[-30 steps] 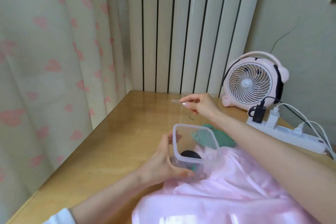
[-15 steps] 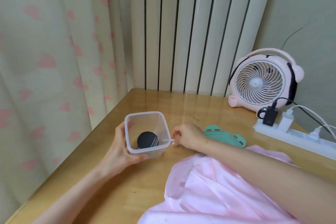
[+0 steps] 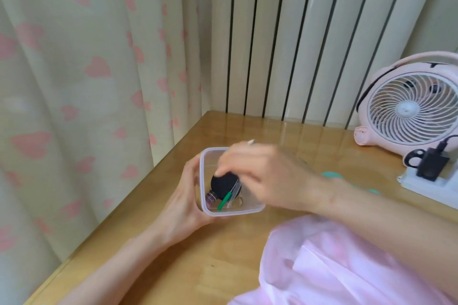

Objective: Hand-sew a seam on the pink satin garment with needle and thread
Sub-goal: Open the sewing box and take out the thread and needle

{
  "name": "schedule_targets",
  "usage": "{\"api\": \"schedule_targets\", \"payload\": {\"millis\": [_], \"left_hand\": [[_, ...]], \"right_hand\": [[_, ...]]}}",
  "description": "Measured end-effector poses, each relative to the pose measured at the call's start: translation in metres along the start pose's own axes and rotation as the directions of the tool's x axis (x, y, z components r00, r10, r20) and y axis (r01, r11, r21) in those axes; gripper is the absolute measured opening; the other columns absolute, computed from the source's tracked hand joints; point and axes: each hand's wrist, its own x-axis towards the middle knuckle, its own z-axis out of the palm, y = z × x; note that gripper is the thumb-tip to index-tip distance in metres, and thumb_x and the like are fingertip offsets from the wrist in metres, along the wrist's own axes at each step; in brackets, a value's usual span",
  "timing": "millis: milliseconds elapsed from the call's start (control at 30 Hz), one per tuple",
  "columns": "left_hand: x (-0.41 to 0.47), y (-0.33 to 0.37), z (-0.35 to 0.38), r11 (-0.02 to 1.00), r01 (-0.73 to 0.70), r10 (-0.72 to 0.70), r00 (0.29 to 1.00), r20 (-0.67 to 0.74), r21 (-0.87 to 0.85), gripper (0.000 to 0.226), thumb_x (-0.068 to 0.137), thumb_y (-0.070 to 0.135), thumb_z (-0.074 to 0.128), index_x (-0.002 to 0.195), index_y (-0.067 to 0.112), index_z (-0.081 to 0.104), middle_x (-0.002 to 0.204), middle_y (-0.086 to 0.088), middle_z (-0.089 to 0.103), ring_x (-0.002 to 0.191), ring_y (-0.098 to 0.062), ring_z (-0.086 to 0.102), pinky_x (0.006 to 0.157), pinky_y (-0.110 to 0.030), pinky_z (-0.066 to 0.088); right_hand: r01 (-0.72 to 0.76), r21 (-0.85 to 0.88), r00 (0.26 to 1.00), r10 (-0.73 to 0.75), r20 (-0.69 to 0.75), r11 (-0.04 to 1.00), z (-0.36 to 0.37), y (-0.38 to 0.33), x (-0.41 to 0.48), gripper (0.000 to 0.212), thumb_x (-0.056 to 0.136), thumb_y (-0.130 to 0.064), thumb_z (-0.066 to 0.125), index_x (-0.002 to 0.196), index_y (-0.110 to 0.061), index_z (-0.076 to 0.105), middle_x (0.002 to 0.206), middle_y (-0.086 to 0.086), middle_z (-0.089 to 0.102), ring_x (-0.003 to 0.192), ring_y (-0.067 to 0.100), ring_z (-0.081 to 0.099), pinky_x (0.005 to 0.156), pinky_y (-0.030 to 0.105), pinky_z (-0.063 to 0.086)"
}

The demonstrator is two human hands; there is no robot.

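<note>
Wooden table [image 3: 198,267] set into a corner, with both of the person's forearms reaching across it. Left hand [image 3: 183,203]: fingers curled round the left wall and near corner of a clear plastic box [image 3: 234,212], which stands upright on the table. Right hand [image 3: 267,176]: comes over the box from the right with its fingers bent down into the opening. One fingertip [image 3: 219,173] touches the top of a black round object [image 3: 223,186] lying inside. The hand is blurred, so whether it pinches anything cannot be told. Also in the box, against its near wall, are a green stick-like piece [image 3: 224,202] and a small purplish spool [image 3: 211,197], both just beside the black object. Pink satin garment [image 3: 347,267]: heaped on the table's near right part, under the right forearm and apart from the box. No needle or thread can be made out on it. A teal item [image 3: 332,175] shows in part behind the right wrist. At far right are a pink desk fan [image 3: 409,111] and, in front of it, a white power strip [image 3: 421,187] carrying a black adapter [image 3: 432,166]. Behind the table are a heart-printed curtain [image 3: 86,69] at left and pale vertical ribs [image 3: 297,32] at right.
</note>
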Motion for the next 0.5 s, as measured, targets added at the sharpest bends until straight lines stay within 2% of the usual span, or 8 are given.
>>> {"api": "schedule_targets", "payload": {"millis": [67, 133, 233, 400, 467, 500], "left_hand": [[0.000, 0.003, 0.000, 1.000, -0.010, 0.010, 1.000, 0.018, -0.008, 0.105, 0.059, 0.032, 0.088, 0.139, 0.032, 0.020, 0.137, 0.035, 0.028, 0.128, 0.008, 0.036, 0.093, -0.002, 0.034], [-0.001, 0.006, -0.001, 1.000, -0.007, 0.007, 1.000, 0.028, -0.017, 0.100, 0.058, 0.038, 0.083, 0.135, 0.039, 0.019, 0.132, 0.043, 0.027, 0.125, 0.013, 0.037, 0.091, -0.001, 0.034], [-0.002, 0.008, -0.001, 0.999, 0.009, -0.008, 1.000, 0.021, -0.033, 0.100, 0.056, 0.038, 0.083, 0.132, 0.042, 0.018, 0.126, 0.049, 0.027, 0.121, 0.017, 0.039, 0.088, 0.001, 0.035], [-0.001, 0.004, 0.004, 1.000, 0.012, -0.012, 1.000, 0.003, -0.023, 0.106, 0.058, 0.015, 0.091, 0.129, 0.043, 0.018, 0.119, 0.050, 0.033, 0.115, 0.017, 0.045, 0.083, -0.001, 0.039], [-0.001, -0.001, 0.004, 1.000, 0.024, -0.024, 1.000, -0.001, -0.015, 0.107, 0.058, 0.012, 0.090, 0.129, 0.044, 0.018, 0.122, 0.044, 0.037, 0.116, 0.013, 0.046, 0.084, -0.004, 0.041], [-0.002, -0.004, 0.003, 0.999, 0.040, -0.040, 0.999, -0.008, -0.024, 0.107, 0.057, 0.013, 0.091, 0.129, 0.045, 0.018, 0.125, 0.040, 0.038, 0.117, 0.012, 0.046, 0.085, -0.005, 0.041]], "right_hand": [[0.093, -0.172, 0.944, -0.032, 0.329, 0.981, 0.020, 0.000, 0.012, 0.033, 0.075, 0.004, 0.053, 0.101, -0.011, 0.066, 0.102, 0.004, 0.065, 0.095, 0.027, 0.061, 0.080, 0.038, 0.050], [0.173, -0.341, 0.875, 0.014, 0.483, 0.924, 0.039, 0.007, 0.017, 0.029, 0.083, -0.005, 0.056, 0.111, -0.009, 0.061, 0.111, 0.009, 0.060, 0.094, 0.030, 0.059, 0.075, 0.038, 0.046], [0.167, -0.364, 0.860, 0.045, 0.508, 0.916, 0.047, 0.011, 0.022, 0.030, 0.083, -0.013, 0.063, 0.112, -0.006, 0.062, 0.110, 0.015, 0.058, 0.089, 0.034, 0.059, 0.067, 0.038, 0.038], [0.059, -0.305, 0.875, 0.098, 0.474, 0.951, 0.055, 0.010, 0.022, 0.025, 0.082, -0.022, 0.064, 0.105, -0.011, 0.066, 0.109, 0.009, 0.055, 0.092, 0.027, 0.053, 0.074, 0.039, 0.044], [-0.010, -0.206, 0.891, 0.102, 0.442, 0.978, 0.050, 0.008, 0.021, 0.017, 0.082, -0.018, 0.063, 0.096, -0.010, 0.062, 0.101, 0.006, 0.058, 0.087, 0.025, 0.055, 0.072, 0.039, 0.045], [-0.078, -0.104, 0.904, 0.114, 0.412, 0.992, 0.045, 0.008, 0.021, 0.010, 0.081, -0.014, 0.063, 0.089, -0.010, 0.059, 0.094, 0.005, 0.059, 0.083, 0.024, 0.055, 0.070, 0.040, 0.045]]}}
